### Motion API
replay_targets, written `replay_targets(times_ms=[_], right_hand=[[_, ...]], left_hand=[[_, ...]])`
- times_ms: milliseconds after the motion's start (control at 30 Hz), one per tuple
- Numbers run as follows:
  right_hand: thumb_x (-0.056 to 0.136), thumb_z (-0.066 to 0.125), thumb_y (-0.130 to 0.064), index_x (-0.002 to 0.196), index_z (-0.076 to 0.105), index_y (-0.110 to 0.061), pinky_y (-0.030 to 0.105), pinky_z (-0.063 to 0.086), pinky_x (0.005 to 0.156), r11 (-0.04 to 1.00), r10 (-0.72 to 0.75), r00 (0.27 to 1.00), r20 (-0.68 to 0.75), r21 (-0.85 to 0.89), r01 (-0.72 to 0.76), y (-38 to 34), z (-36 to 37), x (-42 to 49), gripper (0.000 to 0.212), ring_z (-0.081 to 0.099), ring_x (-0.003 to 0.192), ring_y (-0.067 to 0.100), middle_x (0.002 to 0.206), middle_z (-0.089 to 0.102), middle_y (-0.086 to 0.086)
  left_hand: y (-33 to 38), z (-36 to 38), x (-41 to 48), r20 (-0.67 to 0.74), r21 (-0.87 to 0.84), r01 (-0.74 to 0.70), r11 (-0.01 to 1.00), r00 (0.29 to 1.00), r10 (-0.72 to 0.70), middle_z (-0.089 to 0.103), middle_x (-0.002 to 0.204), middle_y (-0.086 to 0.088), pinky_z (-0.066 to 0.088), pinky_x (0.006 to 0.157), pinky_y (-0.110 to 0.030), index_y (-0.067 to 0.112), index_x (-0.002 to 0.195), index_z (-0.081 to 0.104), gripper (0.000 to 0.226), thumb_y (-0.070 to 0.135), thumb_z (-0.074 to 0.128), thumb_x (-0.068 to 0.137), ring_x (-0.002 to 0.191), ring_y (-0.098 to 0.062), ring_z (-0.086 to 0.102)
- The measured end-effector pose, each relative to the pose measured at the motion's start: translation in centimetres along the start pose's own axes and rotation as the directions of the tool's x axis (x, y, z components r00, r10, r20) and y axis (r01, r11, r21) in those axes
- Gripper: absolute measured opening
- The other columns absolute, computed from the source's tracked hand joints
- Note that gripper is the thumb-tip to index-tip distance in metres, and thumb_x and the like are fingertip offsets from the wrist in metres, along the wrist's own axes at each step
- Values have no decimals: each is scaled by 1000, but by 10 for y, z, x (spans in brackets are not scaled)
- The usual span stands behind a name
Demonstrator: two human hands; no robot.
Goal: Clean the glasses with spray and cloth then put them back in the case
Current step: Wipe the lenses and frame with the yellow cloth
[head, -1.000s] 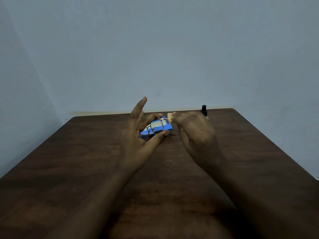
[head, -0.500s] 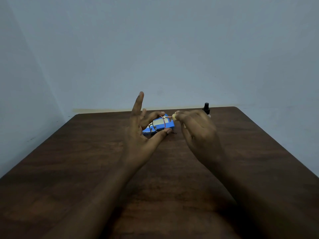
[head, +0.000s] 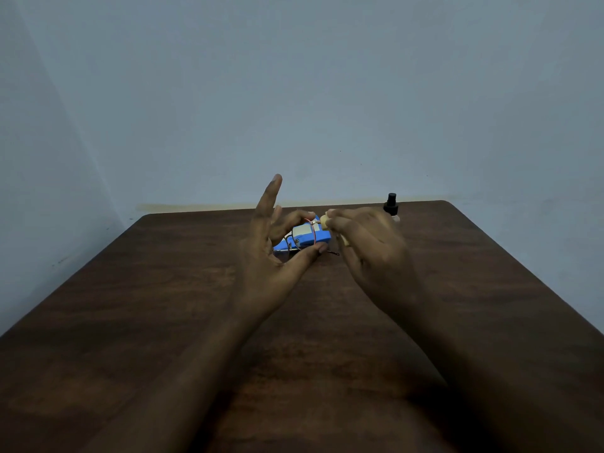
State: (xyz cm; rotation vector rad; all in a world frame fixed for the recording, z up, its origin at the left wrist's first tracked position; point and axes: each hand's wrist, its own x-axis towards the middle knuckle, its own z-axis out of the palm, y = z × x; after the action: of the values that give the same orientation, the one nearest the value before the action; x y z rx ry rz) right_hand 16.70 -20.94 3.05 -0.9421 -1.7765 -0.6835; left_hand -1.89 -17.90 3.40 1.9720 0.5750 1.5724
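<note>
Hands, two: left fingers clamping one glasses, right fingers pinching one cloth.

No legible text on the blue case or spray bottle.

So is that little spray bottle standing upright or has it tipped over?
Upright. The spray bottle stands at the table's far edge, its black cap pointing straight up, behind the right hand.

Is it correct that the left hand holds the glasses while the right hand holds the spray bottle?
Not quite. In the head view the right hand pinches a small yellow cloth; the spray bottle stands untouched behind it. The left hand does hold the glasses.
</note>
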Motion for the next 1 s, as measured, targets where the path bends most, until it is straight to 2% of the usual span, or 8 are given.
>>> replay_targets(times_ms=[167, 367, 500, 567, 667, 767, 867, 1000], right_hand=[[91, 67, 9, 112, 73, -1, 43, 52, 89, 1000, 31, 999, 8, -2, -31, 10, 5, -2, 24, 67, 100, 32, 116, 73, 10], [92, 62, 6, 107, 71, -7, 39, 49, 85, 980, 197, 980, 37, -35, -196, 32, -2, -6, 22, 62, 95, 24, 106, 73, 3], [89, 65, 5, 107, 71, -9, 20, 42, 82, 939, 344, 938, 40, -10, -344, 31, -6, -3, 23, 57, 93, 14, 103, 73, -1], [93, 65, -3, 109, 68, -13, 19, 44, 80, 872, 481, 876, 31, 88, -482, 29, -7, -2, 20, 62, 92, 14, 101, 72, -4], [95, 64, -9, 118, 62, -22, 33, 56, 78, 646, 722, 691, 28, 328, -689, 24, -9, -1, 27, 68, 90, 11, 100, 71, -8], [95, 64, -12, 119, 59, -27, 47, 60, 82, 517, 811, 582, 55, 398, -758, 23, -7, -2, 28, 70, 90, 14, 103, 71, -8], [95, 62, -7, 113, 62, -24, 46, 58, 82, 576, 771, 634, 61, 360, -734, 20, -7, -2, 25, 68, 91, 10, 100, 70, -10], [97, 61, -2, 114, 67, -13, 40, 55, 84, 825, 530, 848, 18, 220, -520, 10, -3, -4, 21, 66, 98, 14, 106, 70, -6]], left_hand=[[3, -2, -1, -12, -1, 31, 1000, 999, -31, 76, 113, -7, 41, 114, -22, 27, 163, 23, 105, 2, 86, 83, 119, -20, 71], [-3, -9, 3, -73, -67, 95, 993, 992, -100, 77, 117, 0, 36, 123, -52, 43, 157, 34, 98, 6, 87, 84, 126, -21, 67], [-4, -12, 6, -165, -121, 169, 978, 968, -187, 77, 116, -1, 52, 111, -41, 27, 143, 56, 73, 3, 87, 82, 121, -15, 70], [-8, -15, 9, -219, -172, 200, 964, 947, -236, 77, 116, -6, 54, 108, -40, 19, 134, 65, 59, 3, 87, 82, 118, -17, 71], [-13, -19, 15, -280, -274, 250, 928, 903, -326, 77, 118, -9, 56, 105, -37, 12, 127, 69, 46, 1, 84, 84, 116, -20, 73], [-17, -24, 19, -302, -370, 272, 888, 869, -392, 78, 117, -8, 59, 97, -32, 7, 126, 70, 41, 5, 81, 87, 115, -22, 74], [-21, -26, 23, -284, -516, 288, 807, 831, -478, 78, 118, -12, 59, 99, -42, 6, 124, 71, 47, 16, 83, 80, 118, -30, 72], [-23, -29, 26, -236, -635, 318, 703, 787, -570, 77, 116, -13, 60, 99, -42, 2, 127, 68, 47, 13, 81, 83, 116, -32, 73]])
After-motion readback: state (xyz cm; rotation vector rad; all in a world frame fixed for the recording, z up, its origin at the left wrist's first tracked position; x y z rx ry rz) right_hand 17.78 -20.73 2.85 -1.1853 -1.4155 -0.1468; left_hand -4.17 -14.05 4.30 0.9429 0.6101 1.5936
